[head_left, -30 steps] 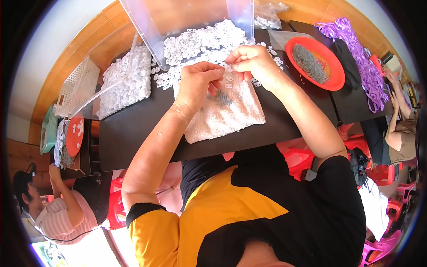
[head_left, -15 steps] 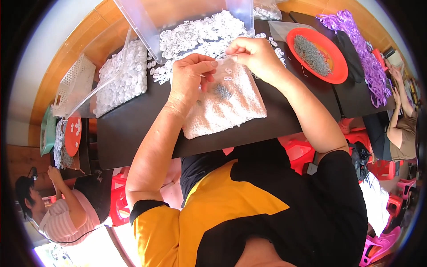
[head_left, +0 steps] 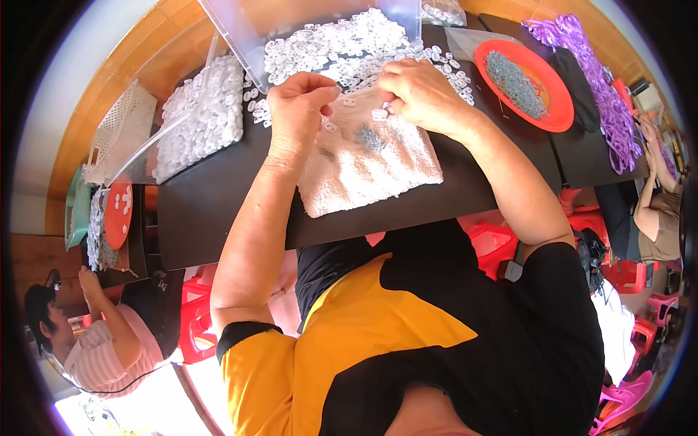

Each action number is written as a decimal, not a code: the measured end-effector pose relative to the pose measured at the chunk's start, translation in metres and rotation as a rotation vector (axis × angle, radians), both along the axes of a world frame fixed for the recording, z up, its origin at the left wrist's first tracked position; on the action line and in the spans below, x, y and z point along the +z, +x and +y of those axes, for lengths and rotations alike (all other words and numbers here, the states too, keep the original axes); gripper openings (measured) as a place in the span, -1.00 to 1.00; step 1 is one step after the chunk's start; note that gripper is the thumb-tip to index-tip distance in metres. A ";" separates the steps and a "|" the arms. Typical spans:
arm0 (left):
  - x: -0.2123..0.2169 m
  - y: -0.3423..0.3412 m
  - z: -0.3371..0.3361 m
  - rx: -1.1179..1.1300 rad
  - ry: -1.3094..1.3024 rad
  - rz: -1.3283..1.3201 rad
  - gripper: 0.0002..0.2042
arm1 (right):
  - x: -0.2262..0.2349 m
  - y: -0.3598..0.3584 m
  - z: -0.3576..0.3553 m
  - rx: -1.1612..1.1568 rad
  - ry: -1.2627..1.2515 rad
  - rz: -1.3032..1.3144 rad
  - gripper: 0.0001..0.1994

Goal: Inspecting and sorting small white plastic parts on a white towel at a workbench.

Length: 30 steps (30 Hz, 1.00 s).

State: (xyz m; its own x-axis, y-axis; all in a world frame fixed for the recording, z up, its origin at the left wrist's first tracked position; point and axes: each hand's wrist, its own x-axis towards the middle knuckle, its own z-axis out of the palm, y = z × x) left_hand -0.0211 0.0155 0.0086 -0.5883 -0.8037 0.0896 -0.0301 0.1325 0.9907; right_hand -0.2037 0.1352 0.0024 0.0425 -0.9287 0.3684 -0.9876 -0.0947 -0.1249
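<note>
My left hand [head_left: 302,102] hovers over the far left corner of a white towel [head_left: 378,182] on the black table [head_left: 218,211]. Its fingertips are pinched together, and what they hold is hidden. My right hand [head_left: 422,91] rests at the towel's far edge, its fingers closed on a small white plastic piece [head_left: 379,114]. A little heap of grey metal bits [head_left: 371,138] lies on the towel between my hands. Just beyond them spreads a pile of white plastic pieces [head_left: 334,43].
A red plate [head_left: 556,109] of grey metal bits sits at the right, with purple cords [head_left: 596,73] beyond it. A clear bag of white pieces [head_left: 200,116] and a white basket [head_left: 120,127] lie left. One person sits at the lower left [head_left: 87,349], another at the right [head_left: 658,218].
My left hand has lifted off the middle of the towel and moved away from me toward the white pile. My right hand has stayed at the towel's far edge.
</note>
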 end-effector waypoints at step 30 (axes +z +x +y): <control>0.010 0.003 0.013 -0.333 0.516 0.183 -0.88 | 0.021 0.022 0.007 0.202 -0.408 -0.319 -0.84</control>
